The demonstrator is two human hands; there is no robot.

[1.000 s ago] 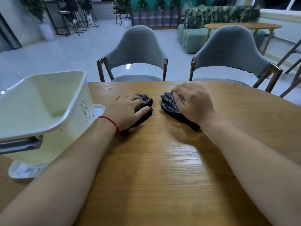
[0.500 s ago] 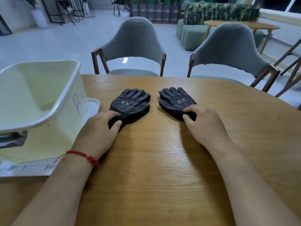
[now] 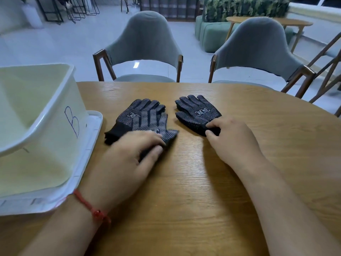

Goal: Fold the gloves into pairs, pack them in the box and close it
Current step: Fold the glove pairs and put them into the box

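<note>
Far left, the cream-white plastic box (image 3: 55, 141) with a blue letter B inked on its side stands open, and nothing shows inside the part I can see. It sits on top of its flat white plastic lid (image 3: 93, 126), so nothing is packed and nothing is closed.

Just right of the box, on the light oak wooden table (image 3: 193, 196), lies the left stack of black knit gloves with white grip dots (image 3: 134, 115), fingers pointing away from the person. The left hand (image 3: 129, 159), a red string bracelet (image 3: 88, 204) at its wrist, is down on the near end of that stack. Its fingers are curled over the cuff of the top glove (image 3: 169, 134), thumb tucked against the edge, gripping it. That glove sits skewed off the pile and smeared with blur, so I judge it is being peeled away.

Further right of the box, a small gap on, is the right stack of black dotted gloves (image 3: 198, 112), neat and flat. The right hand (image 3: 234, 139) has thumb and fingertips pinched on its near cuff edge.

By my reckoning this is the very start: no pair is folded yet. Pairing, folding, loading the box, freeing the lid from under it and closing up are all left. Beyond the table, farthest from the box, two grey upholstered chairs with wooden arms (image 3: 258, 52) face us.
</note>
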